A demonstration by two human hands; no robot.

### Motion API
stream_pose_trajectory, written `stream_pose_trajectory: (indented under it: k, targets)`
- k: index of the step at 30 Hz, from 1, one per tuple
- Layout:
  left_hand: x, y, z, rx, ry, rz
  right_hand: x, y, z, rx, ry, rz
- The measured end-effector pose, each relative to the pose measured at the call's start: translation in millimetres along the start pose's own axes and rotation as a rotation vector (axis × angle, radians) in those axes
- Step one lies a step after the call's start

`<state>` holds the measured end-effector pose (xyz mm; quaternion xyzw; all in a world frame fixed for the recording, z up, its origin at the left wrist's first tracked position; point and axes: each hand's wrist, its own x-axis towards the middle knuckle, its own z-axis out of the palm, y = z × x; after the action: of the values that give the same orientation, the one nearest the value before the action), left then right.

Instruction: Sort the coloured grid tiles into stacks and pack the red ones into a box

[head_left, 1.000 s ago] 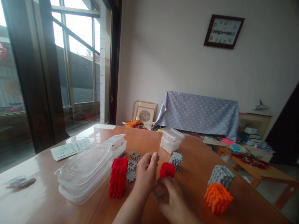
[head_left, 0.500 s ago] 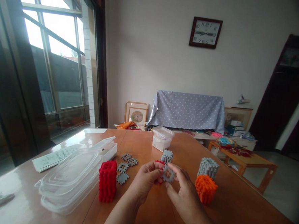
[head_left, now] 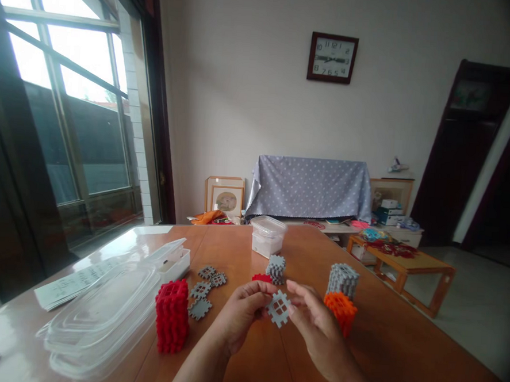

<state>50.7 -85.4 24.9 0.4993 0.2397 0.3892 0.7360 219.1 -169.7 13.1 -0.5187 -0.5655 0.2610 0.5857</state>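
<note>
A flat grey interlocking building tile with toothed edges and a four-hole window is held up above the table. My left hand pinches its left side between thumb and fingers. On the other side, my right hand has its thumb and fingers closed at the tile's right edge, the index finger raised a little. Just behind the hands stand a short grey stack of tiles and a red piece, partly hidden by my left hand. Several loose grey tiles lie to the left.
A tall red stack stands left, beside clear plastic lids and an open container. Grey and orange stacks stand right. A lidded tub sits farther back. Written paper lies far left.
The view has shifted, so the scene sits farther left. The grey tile has turned to face me more squarely and come a little lower, between both hands.
</note>
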Motion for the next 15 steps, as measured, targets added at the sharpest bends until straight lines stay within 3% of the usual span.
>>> stream_pose_trajectory:
  k: [3,9,15]
  targets:
    - [-2,0,4.0,-0.075,-0.037,-0.010,-3,-10,1,0.229,-0.137,0.139]
    - [-2,-5,13.2,-0.104,-0.069,-0.043,-3,-5,12,0.391,0.132,0.174]
    - [1,-10,11.0,-0.090,-0.025,-0.013,-9,2,3,0.324,0.108,0.172]
